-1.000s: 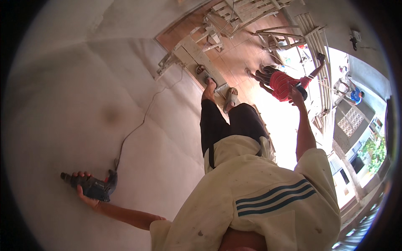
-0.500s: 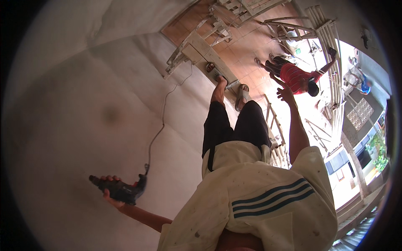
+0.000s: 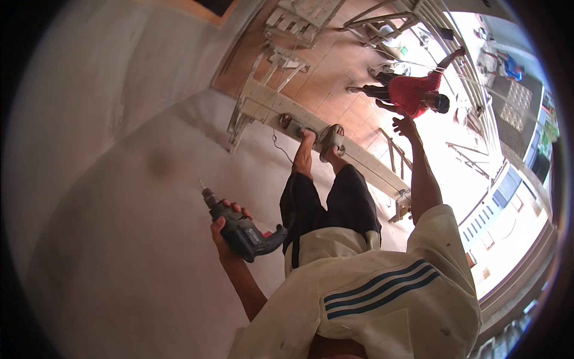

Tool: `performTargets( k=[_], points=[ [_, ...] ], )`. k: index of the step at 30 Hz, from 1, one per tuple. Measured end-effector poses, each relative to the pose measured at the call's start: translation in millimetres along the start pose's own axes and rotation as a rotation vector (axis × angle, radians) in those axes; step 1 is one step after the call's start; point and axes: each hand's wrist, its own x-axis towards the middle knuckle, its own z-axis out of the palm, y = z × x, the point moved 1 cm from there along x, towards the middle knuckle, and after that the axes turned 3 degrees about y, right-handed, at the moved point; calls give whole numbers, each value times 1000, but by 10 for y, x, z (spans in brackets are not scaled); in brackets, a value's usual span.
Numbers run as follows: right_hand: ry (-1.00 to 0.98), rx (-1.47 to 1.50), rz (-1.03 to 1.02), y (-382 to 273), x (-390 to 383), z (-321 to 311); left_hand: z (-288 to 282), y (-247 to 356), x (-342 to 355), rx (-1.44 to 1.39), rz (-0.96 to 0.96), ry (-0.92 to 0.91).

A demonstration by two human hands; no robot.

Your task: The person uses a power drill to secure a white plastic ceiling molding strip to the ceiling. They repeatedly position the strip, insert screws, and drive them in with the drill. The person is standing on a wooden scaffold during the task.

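My left hand [image 3: 230,222] is wrapped round the dark body of a corded drill [image 3: 245,233], its slim bit pointing up and away from me beside the pale wall. My right hand [image 3: 404,127] is raised at the right with loosely bent, separated fingers, holding nothing that shows; in the picture it lies just below a person in a red shirt [image 3: 408,91]. My sandalled feet [image 3: 304,134] stand on a dusty wooden plank [image 3: 259,102], with a cord running near them.
Beyond the plank are a tiled floor [image 3: 323,78], wooden benches and trestles [image 3: 299,21], and long timber poles [image 3: 427,18]. Another person in blue [image 3: 509,66] is farther off at the right, near a bright opening. Pale plastered surfaces [image 3: 89,90] fill the left.
The drill in my left hand has moved up and right, its bit now pointing upward instead of left. My right hand's fingers have spread from a more closed shape. The view has shifted.
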Motion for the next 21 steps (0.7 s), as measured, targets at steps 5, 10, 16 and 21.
performTargets(
  k=[5,10,16,21],
  points=[
    [103,217,-108,128,358,-417,253,-561,315,-28,-132,-50],
    [143,708,-164,261,537,-474,265,-1073,503,-75,-222,-48],
    [286,1697,-26,986,1251,-178,184,-1571,510,9,-287,-38],
    [402,1975,59,1408,1678,100,112,-1853,468,48,-336,4]
  ],
)
